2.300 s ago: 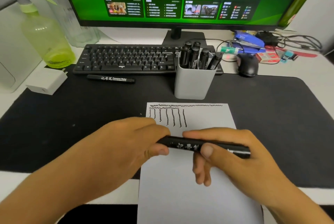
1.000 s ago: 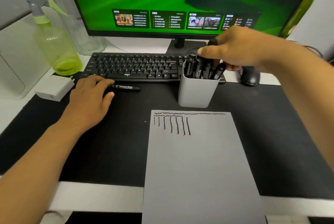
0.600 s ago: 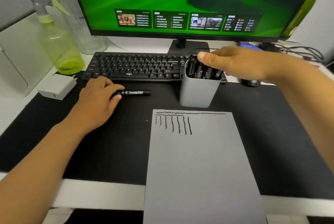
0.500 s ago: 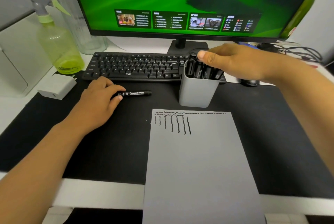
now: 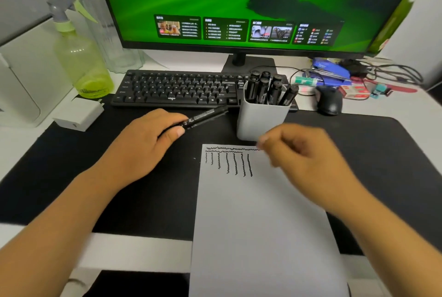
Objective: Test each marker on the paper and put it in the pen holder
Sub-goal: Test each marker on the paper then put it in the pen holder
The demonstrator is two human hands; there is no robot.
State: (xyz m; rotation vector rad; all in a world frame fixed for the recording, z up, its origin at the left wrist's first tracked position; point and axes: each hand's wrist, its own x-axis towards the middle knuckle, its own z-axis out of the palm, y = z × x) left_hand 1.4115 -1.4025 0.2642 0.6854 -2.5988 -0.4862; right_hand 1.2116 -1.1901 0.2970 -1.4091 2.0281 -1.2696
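Observation:
My left hand (image 5: 146,146) grips a black capped marker (image 5: 205,116) by one end; the marker is lifted and points up and right toward the grey pen holder (image 5: 262,120). Several black markers (image 5: 267,89) stand in the holder. My right hand (image 5: 301,153), blurred, hovers with loosely curled fingers over the top right of the grey paper (image 5: 258,225) and holds nothing. The paper's top carries wavy black test lines (image 5: 229,162).
A black keyboard (image 5: 177,89) and a monitor (image 5: 239,2) stand behind the black desk mat (image 5: 47,172). A green spray bottle (image 5: 79,57) and a white charger (image 5: 77,114) are at the left. A black mouse (image 5: 328,102) and cables lie at the right.
My right hand left the pen holder and came down toward me over the paper. My left hand picked the marker up from the mat and moved it right.

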